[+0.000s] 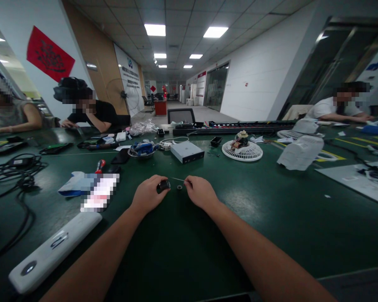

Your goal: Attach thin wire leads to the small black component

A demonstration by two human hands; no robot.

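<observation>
My left hand (148, 193) rests on the dark green table (182, 235), its fingers closed around a small black part (164, 185). My right hand (200, 191) lies just to the right, fingertips pinched on a thin metal pin (177, 179) that points toward the black part. A small dark ring-shaped piece (179, 187) sits on the table between the two hands.
A long white casing (53, 251) lies near left, with a red-handled screwdriver (99, 166) and papers (78, 184) behind it. Farther back are a white box (187, 152), a metal bowl of parts (141, 150), a white fan grille (242, 150), cables (15, 167). Three other people sit around the table.
</observation>
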